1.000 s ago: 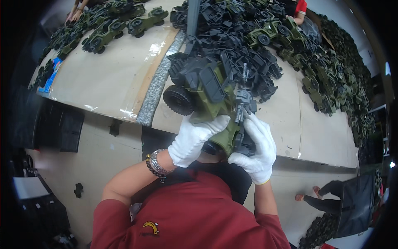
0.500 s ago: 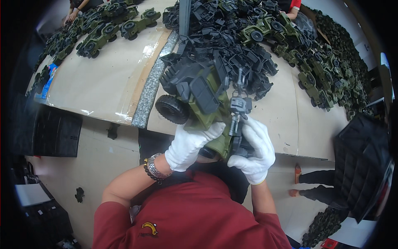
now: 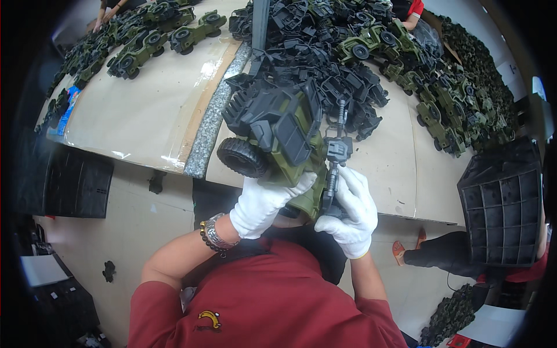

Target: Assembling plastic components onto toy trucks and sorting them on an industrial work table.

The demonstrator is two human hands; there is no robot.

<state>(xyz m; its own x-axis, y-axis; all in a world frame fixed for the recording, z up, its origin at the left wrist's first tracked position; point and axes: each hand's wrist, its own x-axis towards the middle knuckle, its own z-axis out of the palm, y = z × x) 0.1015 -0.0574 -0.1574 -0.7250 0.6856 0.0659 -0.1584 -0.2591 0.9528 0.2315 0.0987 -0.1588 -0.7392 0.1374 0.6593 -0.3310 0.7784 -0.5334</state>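
A toy military truck [image 3: 284,133] in olive green and dark grey is held up in front of me, over the table's near edge. My white-gloved left hand [image 3: 264,203] grips its green body from below, close to a big black wheel [image 3: 241,157]. On the truck's right side is a dark grey toy gun mount [image 3: 338,149] with a long barrel pointing away from me. My gloved right hand [image 3: 351,214] is closed around the lower end of that gun mount, pressed near the truck's side. The fingertips under the truck are hidden.
A heap of dark grey plastic parts [image 3: 301,35] lies beyond the truck. Green toy trucks [image 3: 438,119] line the right, others [image 3: 139,52] the far left. A metal post [image 3: 259,26] rises from the table. A person carries a black crate [image 3: 503,211] at right.
The gun mount has shifted slightly and my right hand has moved a little left. The truck barely moves. At right, the person with the black crate has moved and the crate has turned.
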